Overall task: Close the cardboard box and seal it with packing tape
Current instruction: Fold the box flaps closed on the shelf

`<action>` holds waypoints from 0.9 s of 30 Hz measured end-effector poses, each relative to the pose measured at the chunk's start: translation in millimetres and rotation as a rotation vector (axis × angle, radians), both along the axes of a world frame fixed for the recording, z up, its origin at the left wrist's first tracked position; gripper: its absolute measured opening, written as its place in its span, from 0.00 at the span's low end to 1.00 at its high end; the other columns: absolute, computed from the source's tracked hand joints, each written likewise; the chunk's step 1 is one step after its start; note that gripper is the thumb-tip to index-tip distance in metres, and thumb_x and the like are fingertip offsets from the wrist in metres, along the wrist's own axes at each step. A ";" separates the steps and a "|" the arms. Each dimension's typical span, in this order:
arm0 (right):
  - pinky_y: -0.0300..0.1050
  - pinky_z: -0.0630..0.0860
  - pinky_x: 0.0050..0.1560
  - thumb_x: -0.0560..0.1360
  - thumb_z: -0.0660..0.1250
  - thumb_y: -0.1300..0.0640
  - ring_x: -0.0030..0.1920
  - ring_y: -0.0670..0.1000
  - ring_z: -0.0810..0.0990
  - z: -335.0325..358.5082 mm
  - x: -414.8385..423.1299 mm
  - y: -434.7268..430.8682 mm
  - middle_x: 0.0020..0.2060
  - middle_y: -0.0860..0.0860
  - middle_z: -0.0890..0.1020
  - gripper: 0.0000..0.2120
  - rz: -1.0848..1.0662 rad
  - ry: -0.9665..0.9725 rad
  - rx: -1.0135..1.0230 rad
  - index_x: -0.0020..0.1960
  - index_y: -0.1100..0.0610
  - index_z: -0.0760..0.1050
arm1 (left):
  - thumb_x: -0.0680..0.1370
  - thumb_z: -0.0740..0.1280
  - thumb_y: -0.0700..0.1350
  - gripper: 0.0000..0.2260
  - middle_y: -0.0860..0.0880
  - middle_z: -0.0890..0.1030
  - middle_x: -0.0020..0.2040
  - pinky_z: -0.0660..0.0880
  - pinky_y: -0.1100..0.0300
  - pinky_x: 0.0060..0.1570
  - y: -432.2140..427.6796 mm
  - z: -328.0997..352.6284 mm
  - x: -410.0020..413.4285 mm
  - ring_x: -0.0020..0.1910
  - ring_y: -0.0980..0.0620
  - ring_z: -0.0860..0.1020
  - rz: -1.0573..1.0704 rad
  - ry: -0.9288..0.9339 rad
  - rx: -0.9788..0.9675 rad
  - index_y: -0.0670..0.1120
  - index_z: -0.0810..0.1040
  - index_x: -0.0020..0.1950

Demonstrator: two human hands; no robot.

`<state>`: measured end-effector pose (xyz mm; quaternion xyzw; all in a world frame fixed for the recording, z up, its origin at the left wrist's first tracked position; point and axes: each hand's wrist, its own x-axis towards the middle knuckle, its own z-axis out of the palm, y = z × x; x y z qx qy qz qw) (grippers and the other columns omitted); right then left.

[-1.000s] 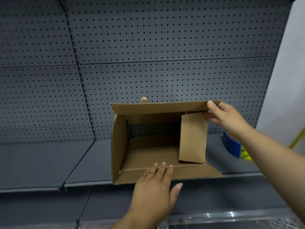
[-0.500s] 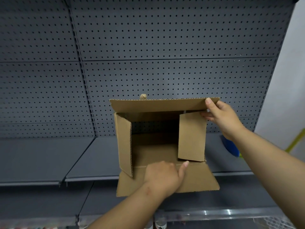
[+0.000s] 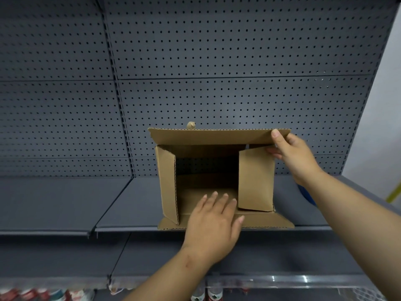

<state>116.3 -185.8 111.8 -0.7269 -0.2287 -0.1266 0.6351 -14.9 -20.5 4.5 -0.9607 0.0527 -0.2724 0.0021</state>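
Nearest me, along the bottom edge of the view, I see a lower shelf with a clear front rail [image 3: 282, 279] and blurred bottles and cans [image 3: 43, 295] behind it; I can't read what they are.

Above that, my left hand [image 3: 213, 227] lies flat, fingers spread and extended, palm down over the bottom flap [image 3: 269, 221] of the cardboard box [image 3: 167, 187]. It grips nothing; the fingertips reach just into the opening.

The box sits on its side at the front edge of the grey shelf [image 3: 54, 205], mouth facing me, its bottom flap lying along that edge. The left side flap [image 3: 168, 187] is angled inward and the right side flap [image 3: 256, 179] is folded partly across the opening. The interior between them is dark.

My right hand [image 3: 297, 157] is at the box's upper right corner, thumb pressed on the face of the top flap [image 3: 212, 136], fingers curled beneath it, pinching that flap.

Behind my right forearm a blue object [image 3: 306, 196] rests on the shelf, mostly hidden. A small tan nub [image 3: 191, 125] pokes above the top flap. Farthest back stands the grey pegboard panel [image 3: 217, 51].
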 end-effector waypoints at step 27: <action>0.50 0.70 0.65 0.58 0.58 0.22 0.60 0.49 0.76 -3.8 -0.3 -12.6 0.56 0.48 0.80 0.31 0.090 -0.018 -0.139 0.50 0.42 0.78 | 0.81 0.54 0.49 0.13 0.48 0.77 0.54 0.72 0.57 0.51 75.1 65.0 31.1 0.55 0.49 0.75 0.091 0.018 -0.369 0.46 0.72 0.59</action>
